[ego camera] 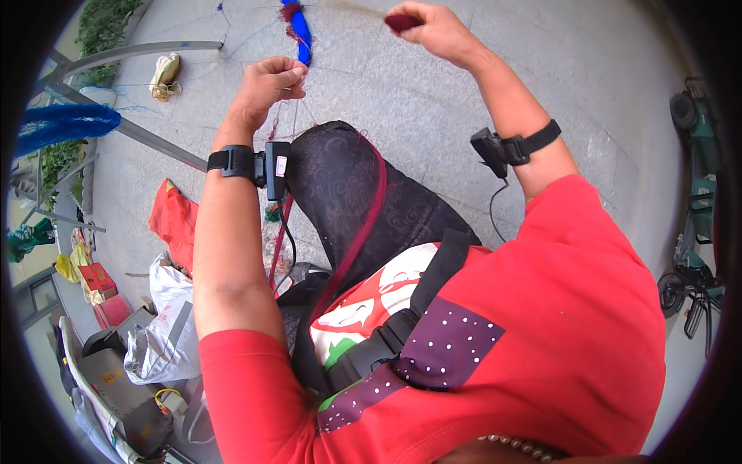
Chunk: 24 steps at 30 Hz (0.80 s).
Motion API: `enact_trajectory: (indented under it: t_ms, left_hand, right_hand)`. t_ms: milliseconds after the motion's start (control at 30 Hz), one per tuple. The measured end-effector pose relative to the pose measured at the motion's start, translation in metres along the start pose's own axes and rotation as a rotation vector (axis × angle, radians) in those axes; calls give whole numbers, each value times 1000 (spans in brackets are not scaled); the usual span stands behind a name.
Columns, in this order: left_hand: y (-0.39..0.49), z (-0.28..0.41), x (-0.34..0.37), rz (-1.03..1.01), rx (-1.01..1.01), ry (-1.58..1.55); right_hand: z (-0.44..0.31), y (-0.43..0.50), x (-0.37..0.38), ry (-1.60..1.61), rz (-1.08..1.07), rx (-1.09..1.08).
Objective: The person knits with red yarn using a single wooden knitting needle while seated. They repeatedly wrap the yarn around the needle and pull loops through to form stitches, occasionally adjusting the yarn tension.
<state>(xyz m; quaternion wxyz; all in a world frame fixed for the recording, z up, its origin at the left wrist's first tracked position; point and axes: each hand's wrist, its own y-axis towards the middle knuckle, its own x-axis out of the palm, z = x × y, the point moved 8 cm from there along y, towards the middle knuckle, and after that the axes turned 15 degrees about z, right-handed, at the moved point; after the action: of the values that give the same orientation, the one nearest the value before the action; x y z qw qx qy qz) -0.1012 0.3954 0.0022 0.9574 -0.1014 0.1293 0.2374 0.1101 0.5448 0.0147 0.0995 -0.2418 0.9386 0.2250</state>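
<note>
At the upper middle, my left hand [275, 86] pinches what looks like thin thread between thumb and fingertips; fine strands hang below it. Just beyond those fingertips lies a bundle of bright blue netting or yarn [300, 35], with a dark red tangle of thread [291, 13] on it. My right hand [432, 29] is raised farther right and grips a dark red object [402, 23], blurred, possibly wound thread or a netting shuttle. Across my dark patterned trouser leg [333, 185] runs a long magenta strand of netting or yarn [371, 217].
A grey metal frame [156, 142] stands at left, with blue netting [69, 124] hung over it. Nearby are a pale bundle [166, 75], a red cloth [173, 217], white plastic bags [168, 330] and a grey box [124, 394]. Wheeled green equipment [693, 255] lines the right edge.
</note>
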Motion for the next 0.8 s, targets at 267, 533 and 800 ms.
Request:
enact_trajectory:
  t_ms: [267, 533, 800]
  left_hand:
    - [-18, -19, 30, -230, -155, 50]
    - [-40, -19, 49, -427, -106, 148]
    - [-49, -55, 26, -607, -282, 387]
  right_hand:
    - [77, 23, 32, 854, 335, 500]
    - [84, 9, -7, 1144, 287, 621]
    - [124, 5, -48, 921, 185, 762]
